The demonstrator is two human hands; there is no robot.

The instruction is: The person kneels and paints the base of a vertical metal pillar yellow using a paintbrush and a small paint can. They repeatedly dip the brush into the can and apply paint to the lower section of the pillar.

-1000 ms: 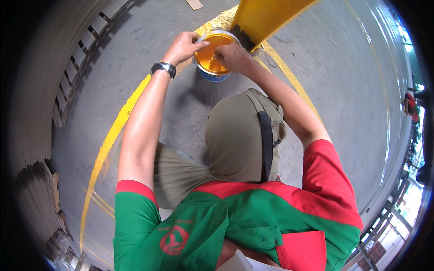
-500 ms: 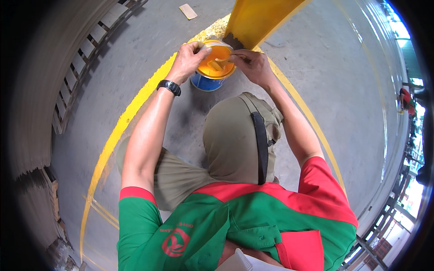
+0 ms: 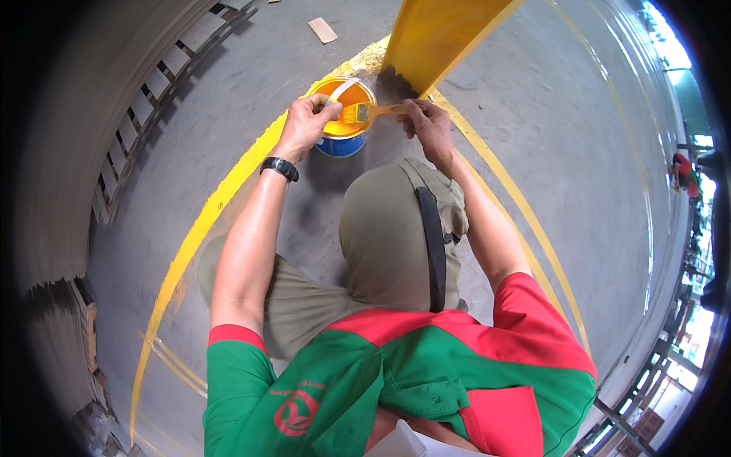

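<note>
A blue paint bucket [image 3: 340, 146] with yellow paint inside stands on the floor in front of me. My left hand [image 3: 306, 126], a black watch at its wrist, is closed in a pinch on the bucket's white strap-like handle [image 3: 344, 89] at the left rim. My right hand [image 3: 428, 126] grips the wooden handle of a paintbrush [image 3: 373, 113] just right of the bucket. The brush lies nearly level over the opening, its yellow-coated bristles pointing left toward my left fingers.
Just beyond the bucket rises a yellow-painted beam [image 3: 434, 38] with a dark patch at its foot. Yellow lines [image 3: 221, 194] run along the grey floor [image 3: 137, 282]. A small flat board [image 3: 323, 30] lies farther off. Pallet-like slats [image 3: 137, 122] stand at left; another person [image 3: 685, 174] is far right.
The brush has come up out of the bucket and turned level, its bristles now fully showing. My right hand has moved slightly down, and the handle strap has swung to a steeper slant.
</note>
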